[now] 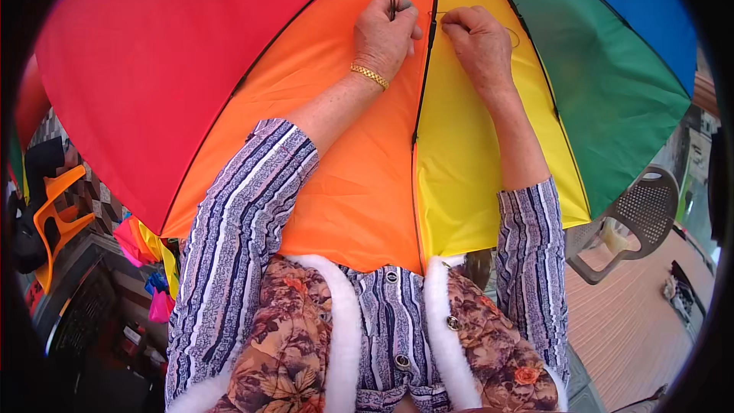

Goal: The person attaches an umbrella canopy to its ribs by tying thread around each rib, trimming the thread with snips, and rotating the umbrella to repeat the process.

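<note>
A rainbow-coloured umbrella is spread open in front of me, with its dark ribs facing me. My left hand is closed over the orange panel, left of the middle rib. Two thin dark points of a small tool stick up from that fist; its rest is hidden in the palm. On the yellow panel, my right hand pinches a fine thread. Part of the thread loops out beside the hand, and a stretch reaches from the fingertips to the middle rib. Whether a needle is there cannot be made out.
A grey-brown plastic chair stands at the right on a wood-patterned floor. An orange chair frame is at the far left. Bright coloured fabric hangs or lies by my left elbow.
</note>
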Demonstrator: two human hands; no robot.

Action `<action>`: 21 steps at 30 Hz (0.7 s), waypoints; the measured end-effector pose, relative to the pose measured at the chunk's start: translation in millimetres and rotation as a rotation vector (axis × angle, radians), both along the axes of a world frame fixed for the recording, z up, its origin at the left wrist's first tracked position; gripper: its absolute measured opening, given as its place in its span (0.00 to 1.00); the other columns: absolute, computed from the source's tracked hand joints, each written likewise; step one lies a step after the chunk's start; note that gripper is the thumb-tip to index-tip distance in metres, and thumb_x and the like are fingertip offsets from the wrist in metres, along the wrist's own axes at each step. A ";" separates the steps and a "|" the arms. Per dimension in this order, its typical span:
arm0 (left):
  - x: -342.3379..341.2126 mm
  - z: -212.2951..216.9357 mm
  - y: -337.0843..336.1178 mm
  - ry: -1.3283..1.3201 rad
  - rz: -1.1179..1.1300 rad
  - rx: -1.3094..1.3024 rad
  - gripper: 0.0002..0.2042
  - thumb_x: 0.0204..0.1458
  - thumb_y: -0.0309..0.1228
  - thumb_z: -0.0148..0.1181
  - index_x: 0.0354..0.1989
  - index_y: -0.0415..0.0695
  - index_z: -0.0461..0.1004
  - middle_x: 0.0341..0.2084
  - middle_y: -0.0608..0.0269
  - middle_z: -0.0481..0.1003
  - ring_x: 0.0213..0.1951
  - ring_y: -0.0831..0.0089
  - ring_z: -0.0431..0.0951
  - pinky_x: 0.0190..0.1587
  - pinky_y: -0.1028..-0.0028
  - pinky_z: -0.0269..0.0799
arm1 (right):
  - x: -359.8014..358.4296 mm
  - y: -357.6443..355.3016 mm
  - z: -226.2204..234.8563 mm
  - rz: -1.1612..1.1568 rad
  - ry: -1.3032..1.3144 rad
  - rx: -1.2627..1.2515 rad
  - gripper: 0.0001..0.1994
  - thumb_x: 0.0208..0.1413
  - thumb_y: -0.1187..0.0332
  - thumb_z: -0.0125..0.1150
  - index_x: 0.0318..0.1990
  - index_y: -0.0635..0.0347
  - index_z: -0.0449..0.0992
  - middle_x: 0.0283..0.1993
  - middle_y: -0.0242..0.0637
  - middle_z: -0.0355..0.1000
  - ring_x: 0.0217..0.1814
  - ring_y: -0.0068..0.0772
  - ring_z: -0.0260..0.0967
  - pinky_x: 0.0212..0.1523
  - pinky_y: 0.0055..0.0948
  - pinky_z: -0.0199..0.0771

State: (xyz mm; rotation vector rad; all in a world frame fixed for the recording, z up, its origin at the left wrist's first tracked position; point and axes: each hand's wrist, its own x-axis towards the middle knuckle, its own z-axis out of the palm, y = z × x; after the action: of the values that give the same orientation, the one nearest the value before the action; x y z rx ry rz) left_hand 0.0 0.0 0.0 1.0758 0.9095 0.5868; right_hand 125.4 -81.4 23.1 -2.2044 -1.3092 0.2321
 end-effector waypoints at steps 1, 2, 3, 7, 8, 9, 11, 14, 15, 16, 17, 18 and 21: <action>-0.4 0.6 -0.2 -0.008 0.021 0.020 0.08 0.52 0.28 0.55 0.39 0.41 0.67 0.18 0.64 0.74 0.11 0.82 0.66 0.13 0.81 0.61 | -1.9 2.1 -0.8 0.012 -0.011 0.029 0.03 0.46 0.68 0.61 0.29 0.52 0.78 0.29 0.34 0.71 0.34 0.39 0.71 0.35 0.36 0.69; -0.4 1.3 -0.6 -0.017 0.041 0.041 0.07 0.52 0.28 0.55 0.37 0.41 0.68 0.18 0.64 0.74 0.11 0.82 0.66 0.13 0.81 0.61 | -3.2 3.9 -1.6 0.023 -0.022 0.057 0.02 0.46 0.68 0.61 0.28 0.52 0.78 0.29 0.34 0.71 0.34 0.39 0.71 0.34 0.36 0.69; 0.2 2.2 -1.4 -0.026 0.059 0.061 0.07 0.52 0.28 0.56 0.36 0.41 0.68 0.18 0.65 0.73 0.11 0.82 0.67 0.13 0.81 0.61 | -3.6 5.3 -2.2 0.032 -0.034 0.085 0.02 0.46 0.68 0.61 0.28 0.52 0.78 0.29 0.34 0.71 0.34 0.39 0.70 0.34 0.36 0.69; 6.9 8.3 -5.1 0.072 0.055 0.154 0.05 0.52 0.28 0.55 0.32 0.41 0.68 0.17 0.65 0.73 0.11 0.82 0.66 0.14 0.81 0.61 | -1.8 9.1 -4.8 0.084 -0.045 0.154 0.02 0.46 0.69 0.61 0.27 0.52 0.78 0.28 0.34 0.70 0.34 0.39 0.70 0.34 0.36 0.68; 9.8 4.8 -5.4 0.073 0.056 0.150 0.05 0.52 0.28 0.55 0.32 0.41 0.68 0.17 0.65 0.73 0.11 0.82 0.66 0.14 0.81 0.61 | -1.2 6.8 -4.9 0.085 -0.044 0.150 0.02 0.46 0.69 0.61 0.27 0.52 0.78 0.28 0.34 0.70 0.34 0.39 0.70 0.34 0.36 0.68; 14.1 -1.7 -4.4 0.089 0.028 0.213 0.05 0.52 0.28 0.55 0.31 0.41 0.68 0.17 0.65 0.72 0.11 0.82 0.66 0.14 0.81 0.61 | -0.4 4.4 -4.9 0.082 -0.044 0.148 0.02 0.46 0.69 0.61 0.27 0.52 0.78 0.29 0.34 0.71 0.34 0.39 0.70 0.34 0.36 0.68; 18.2 -3.8 -1.3 0.120 -0.035 0.348 0.05 0.53 0.28 0.54 0.30 0.40 0.68 0.17 0.65 0.72 0.12 0.82 0.66 0.14 0.81 0.61 | -0.2 2.6 -5.6 0.071 -0.044 0.150 0.02 0.47 0.68 0.60 0.28 0.53 0.77 0.29 0.34 0.71 0.34 0.39 0.70 0.34 0.36 0.68; 18.0 -7.2 -1.3 0.148 -0.085 0.346 0.04 0.53 0.28 0.53 0.31 0.41 0.67 0.17 0.65 0.72 0.12 0.82 0.66 0.14 0.81 0.61 | -0.6 -0.8 -7.7 0.052 0.029 0.161 0.03 0.47 0.68 0.60 0.30 0.53 0.77 0.30 0.35 0.72 0.34 0.39 0.71 0.34 0.37 0.68; 15.8 -6.1 0.9 0.162 -0.103 0.349 0.04 0.53 0.28 0.53 0.31 0.41 0.67 0.17 0.66 0.72 0.12 0.82 0.66 0.14 0.81 0.61 | -3.0 2.1 -5.7 0.048 0.065 0.171 0.03 0.47 0.68 0.60 0.30 0.53 0.76 0.30 0.35 0.72 0.34 0.39 0.71 0.34 0.37 0.68; 12.4 -5.2 1.3 0.161 -0.100 0.352 0.04 0.53 0.28 0.53 0.31 0.41 0.67 0.17 0.66 0.72 0.12 0.82 0.66 0.14 0.81 0.61 | -5.1 2.8 -2.8 0.051 0.064 0.174 0.03 0.47 0.68 0.60 0.30 0.53 0.76 0.30 0.35 0.72 0.34 0.39 0.71 0.34 0.37 0.68; 7.8 -4.0 0.1 0.117 -0.069 0.299 0.04 0.53 0.28 0.52 0.30 0.41 0.66 0.17 0.65 0.71 0.12 0.82 0.66 0.14 0.81 0.61 | -7.2 0.9 1.0 0.024 0.100 0.129 0.03 0.47 0.68 0.60 0.31 0.53 0.76 0.30 0.36 0.72 0.34 0.40 0.71 0.34 0.37 0.69; 2.9 -2.4 -1.0 0.073 -0.039 0.247 0.04 0.53 0.27 0.52 0.30 0.41 0.66 0.16 0.65 0.71 0.12 0.82 0.66 0.14 0.81 0.61 | -10.2 -0.6 5.9 -0.002 0.137 0.084 0.04 0.47 0.68 0.61 0.31 0.53 0.76 0.30 0.36 0.73 0.34 0.40 0.71 0.34 0.37 0.69; -2.5 0.9 -1.5 0.002 0.005 0.176 0.04 0.53 0.27 0.51 0.29 0.41 0.65 0.16 0.65 0.71 0.12 0.82 0.66 0.14 0.81 0.61 | -11.4 2.5 8.8 -0.003 0.105 0.043 0.04 0.47 0.68 0.60 0.31 0.54 0.75 0.29 0.37 0.73 0.33 0.41 0.72 0.34 0.38 0.69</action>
State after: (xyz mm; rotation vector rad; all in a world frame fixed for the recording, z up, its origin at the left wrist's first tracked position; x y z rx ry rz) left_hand -2.5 -1.5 0.9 1.2327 0.8747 0.6798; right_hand 114.1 -79.0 31.9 -2.1282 -1.2425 0.3119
